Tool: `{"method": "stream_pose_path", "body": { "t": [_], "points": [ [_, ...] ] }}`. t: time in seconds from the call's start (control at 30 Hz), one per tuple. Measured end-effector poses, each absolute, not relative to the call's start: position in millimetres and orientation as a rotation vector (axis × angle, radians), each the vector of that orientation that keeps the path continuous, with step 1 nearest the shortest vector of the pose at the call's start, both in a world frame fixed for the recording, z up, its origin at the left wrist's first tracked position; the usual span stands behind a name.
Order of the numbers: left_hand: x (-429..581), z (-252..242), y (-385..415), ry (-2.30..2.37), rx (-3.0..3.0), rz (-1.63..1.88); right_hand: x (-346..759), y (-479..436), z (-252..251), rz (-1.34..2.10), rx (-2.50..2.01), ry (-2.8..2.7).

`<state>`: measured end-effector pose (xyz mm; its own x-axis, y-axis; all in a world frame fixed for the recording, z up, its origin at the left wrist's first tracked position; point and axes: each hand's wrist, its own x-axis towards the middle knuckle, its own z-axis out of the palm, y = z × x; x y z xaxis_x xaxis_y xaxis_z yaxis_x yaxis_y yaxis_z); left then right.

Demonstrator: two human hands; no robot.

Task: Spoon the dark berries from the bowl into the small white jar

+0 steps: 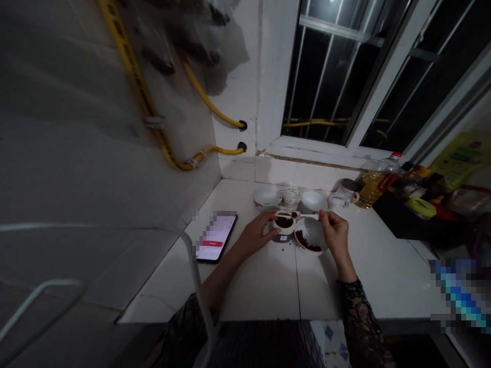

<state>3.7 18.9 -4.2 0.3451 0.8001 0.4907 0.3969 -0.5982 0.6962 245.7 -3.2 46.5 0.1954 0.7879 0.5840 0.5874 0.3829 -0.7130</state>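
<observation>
Label (284,238) on the small jar (290,235) is too tiny to read. The left hand (258,232) half-curls around the jar on the table (253,286); the right hand (335,230) pinches a white spoon (308,216) of dark crumbs above it, near a crumb-holding bowl (316,232). The phone (217,240) text is illegible.

A phone (219,236) with a lit screen lies at the left of the tabletop (383,271). Yellow pipes (132,71) run to two holes in the wall (229,138) beside the barred window (326,76). Under it stand a mug (347,194) and a red-capped oil bottle (368,190).
</observation>
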Motion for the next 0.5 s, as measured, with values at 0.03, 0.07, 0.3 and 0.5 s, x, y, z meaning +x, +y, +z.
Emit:
{"method": "stream_pose_path", "body": {
  "t": [0.03, 0.07, 0.3, 0.5],
  "points": [
    [3, -4, 19, 1.044, 2.155, 1.169, 240, -6, 46, 0.111, -1.271, -1.567],
    [3, -4, 19, 1.042, 2.156, 1.167, 235, -9, 45, 0.004, -1.241, -1.664],
    [4, -6, 20, 1.05, 2.138, 1.175, 240, -16, 42, -0.321, -1.259, -1.857],
    [4, -5, 19, 1.05, 2.148, 1.175, 290, -3, 36, -0.167, -1.669, -1.765]
  ]
}}
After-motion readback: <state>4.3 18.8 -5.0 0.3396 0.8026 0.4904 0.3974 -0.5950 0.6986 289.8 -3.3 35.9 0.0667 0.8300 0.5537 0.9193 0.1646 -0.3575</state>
